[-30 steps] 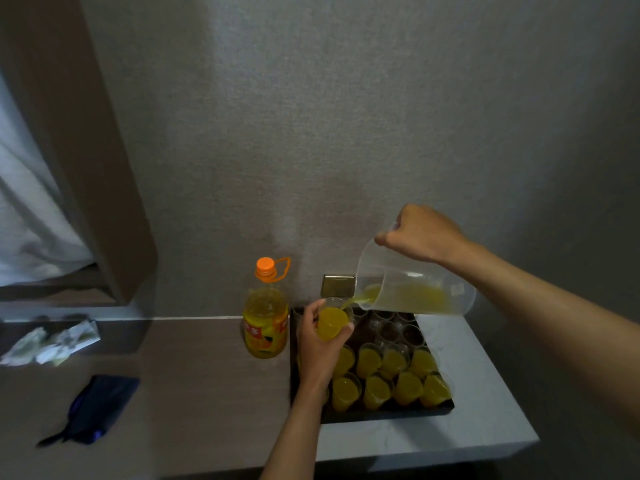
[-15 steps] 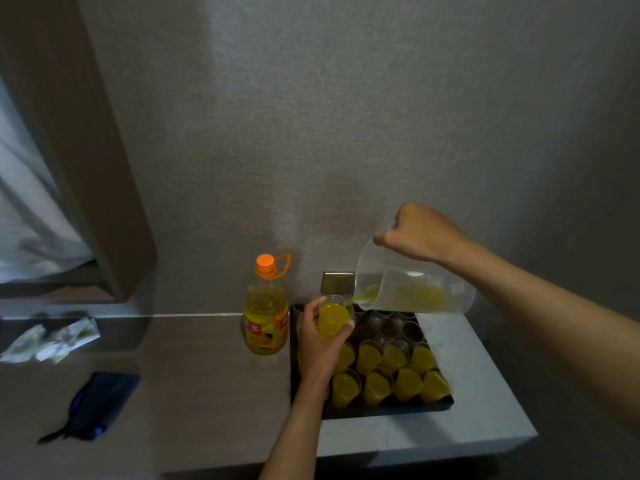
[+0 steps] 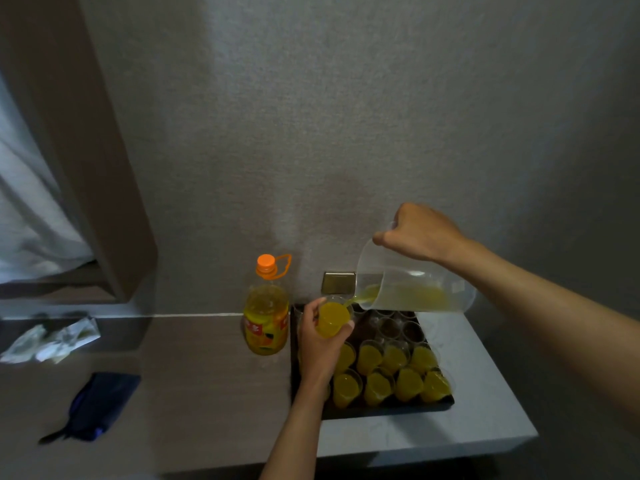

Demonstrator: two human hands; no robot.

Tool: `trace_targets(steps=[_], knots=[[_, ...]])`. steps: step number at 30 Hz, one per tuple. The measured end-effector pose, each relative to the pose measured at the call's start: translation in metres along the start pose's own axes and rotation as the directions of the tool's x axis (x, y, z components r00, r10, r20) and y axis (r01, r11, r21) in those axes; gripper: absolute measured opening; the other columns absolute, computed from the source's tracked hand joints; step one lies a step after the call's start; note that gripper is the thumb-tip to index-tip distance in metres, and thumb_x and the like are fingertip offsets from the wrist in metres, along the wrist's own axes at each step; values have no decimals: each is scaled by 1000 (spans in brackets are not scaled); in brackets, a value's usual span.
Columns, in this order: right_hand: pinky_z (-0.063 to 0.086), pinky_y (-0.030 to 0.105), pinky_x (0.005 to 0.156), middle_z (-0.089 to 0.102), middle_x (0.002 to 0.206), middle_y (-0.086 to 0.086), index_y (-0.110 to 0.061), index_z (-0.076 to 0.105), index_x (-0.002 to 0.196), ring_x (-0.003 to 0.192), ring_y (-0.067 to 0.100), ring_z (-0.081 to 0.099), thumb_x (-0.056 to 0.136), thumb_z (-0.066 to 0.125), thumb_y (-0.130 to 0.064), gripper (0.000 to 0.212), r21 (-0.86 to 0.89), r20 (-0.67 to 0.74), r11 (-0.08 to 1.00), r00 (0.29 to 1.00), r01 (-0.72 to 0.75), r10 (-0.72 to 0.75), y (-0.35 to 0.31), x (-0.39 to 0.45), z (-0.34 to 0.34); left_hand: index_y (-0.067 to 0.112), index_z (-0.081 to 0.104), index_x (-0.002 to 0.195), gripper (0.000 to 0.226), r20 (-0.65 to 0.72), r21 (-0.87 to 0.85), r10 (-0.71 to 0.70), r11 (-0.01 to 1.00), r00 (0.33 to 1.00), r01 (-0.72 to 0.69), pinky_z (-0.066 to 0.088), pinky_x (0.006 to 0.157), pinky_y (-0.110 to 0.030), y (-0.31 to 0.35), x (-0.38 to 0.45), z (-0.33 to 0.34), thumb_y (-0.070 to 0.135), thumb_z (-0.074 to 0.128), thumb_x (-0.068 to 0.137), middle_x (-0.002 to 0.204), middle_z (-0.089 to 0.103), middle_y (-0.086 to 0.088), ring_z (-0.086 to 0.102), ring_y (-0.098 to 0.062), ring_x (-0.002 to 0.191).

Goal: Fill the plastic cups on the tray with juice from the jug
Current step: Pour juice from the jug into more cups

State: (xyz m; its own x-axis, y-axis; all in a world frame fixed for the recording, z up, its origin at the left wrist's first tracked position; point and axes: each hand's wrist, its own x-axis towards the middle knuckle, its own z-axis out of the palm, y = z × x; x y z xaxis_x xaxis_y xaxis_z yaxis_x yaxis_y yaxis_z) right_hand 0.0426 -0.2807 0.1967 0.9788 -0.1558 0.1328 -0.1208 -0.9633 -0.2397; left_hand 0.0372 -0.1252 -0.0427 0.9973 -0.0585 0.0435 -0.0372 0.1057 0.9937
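Observation:
My left hand (image 3: 320, 341) grips a clear plastic cup (image 3: 333, 318) full of yellow juice, lifted above the back left of the black tray (image 3: 388, 410). A clear jug (image 3: 412, 289) lies tilted almost flat, its handle gripped by my right hand (image 3: 419, 233). Its spout touches the cup's rim and a thin stream of juice runs in. Only a shallow layer of juice lies in the jug. Two front rows of cups (image 3: 391, 370) on the tray hold juice. The back cups (image 3: 398, 325) look empty.
A large juice bottle (image 3: 266, 317) with an orange cap stands left of the tray. The tray sits on a grey counter (image 3: 485, 393) against the wall. A dark pouch (image 3: 93, 407) and crumpled paper (image 3: 52, 341) lie far left. A metal wall plate (image 3: 337, 282) is behind the tray.
The held cup has filled a little higher with juice. Both hands and the jug stay in nearly the same pose while the pour continues.

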Motion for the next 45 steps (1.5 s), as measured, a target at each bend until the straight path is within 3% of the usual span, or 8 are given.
trace_targets(steps=[7, 16, 21, 25, 35, 38, 42, 45], knots=[[31, 26, 52, 38, 49, -4, -19, 46, 54, 46, 15, 34, 86, 68, -39, 43, -8, -8, 1000, 1000, -8, 8, 0, 1, 1, 38, 59, 117, 58, 4, 6, 3, 1000, 1000, -3, 54, 90, -30, 0, 1, 0, 17, 89, 73, 109, 63, 30, 63, 5, 102], [30, 25, 52, 38, 49, -5, -18, 49, 56, 45, 14, 34, 87, 67, -41, 43, -28, -10, 1000, 1000, -13, 13, -1, 4, 3, 40, 58, 117, 57, 5, 0, 4, 1000, 1000, -4, 54, 88, -26, 0, 1, 0, 15, 88, 74, 113, 66, 15, 63, 4, 102], [33, 27, 53, 40, 50, -4, -17, 51, 57, 46, 14, 36, 88, 67, -40, 42, 7, -10, 1000, 1000, -25, 25, 1, 4, 6, 38, 57, 116, 56, 14, 11, 2, 1000, 1000, -2, 48, 78, -9, 5, 1, 0, 13, 87, 76, 112, 65, 15, 61, 12, 98], [33, 27, 53, 41, 50, -4, -17, 51, 56, 46, 15, 37, 88, 67, -41, 43, 14, -18, 999, 999, -40, 41, 4, 3, 10, 40, 56, 117, 57, 12, 27, -1, 1000, 1000, 1, 49, 82, -15, 4, 1, 1, 16, 88, 76, 113, 66, 15, 61, 10, 100], [31, 28, 51, 38, 48, -5, -17, 51, 58, 43, 12, 33, 89, 67, -37, 40, 184, -2, 979, 996, -87, 89, 15, 0, 20, 29, 56, 124, 56, 33, 28, 12, 1000, 999, -13, 47, 76, -6, 8, 2, 4, 15, 87, 78, 113, 63, 16, 58, 17, 97], [31, 28, 52, 37, 45, -8, -19, 52, 58, 39, 9, 30, 89, 67, -38, 39, 238, -6, 965, 994, -107, 112, 21, -3, 23, 28, 56, 125, 56, 31, 22, 13, 1000, 999, -13, 50, 79, -10, 6, 3, 4, 18, 86, 80, 116, 64, 12, 59, 14, 98], [32, 31, 56, 36, 48, -5, -19, 47, 58, 45, 14, 33, 89, 68, -36, 42, 315, -29, 936, 985, -155, 172, 29, -7, 23, 37, 56, 121, 55, 8, 18, 14, 1000, 1000, -14, 57, 90, -32, 2, 5, 5, 23, 87, 78, 117, 67, 11, 63, 4, 103], [33, 35, 58, 34, 44, -8, -20, 45, 55, 41, 11, 31, 88, 68, -36, 44, 414, -32, 893, 978, -176, 208, 38, -10, 24, 37, 57, 119, 54, 8, 27, 18, 999, 1000, -19, 58, 90, -34, 2, 7, 5, 24, 88, 78, 115, 67, 12, 64, 3, 102]])
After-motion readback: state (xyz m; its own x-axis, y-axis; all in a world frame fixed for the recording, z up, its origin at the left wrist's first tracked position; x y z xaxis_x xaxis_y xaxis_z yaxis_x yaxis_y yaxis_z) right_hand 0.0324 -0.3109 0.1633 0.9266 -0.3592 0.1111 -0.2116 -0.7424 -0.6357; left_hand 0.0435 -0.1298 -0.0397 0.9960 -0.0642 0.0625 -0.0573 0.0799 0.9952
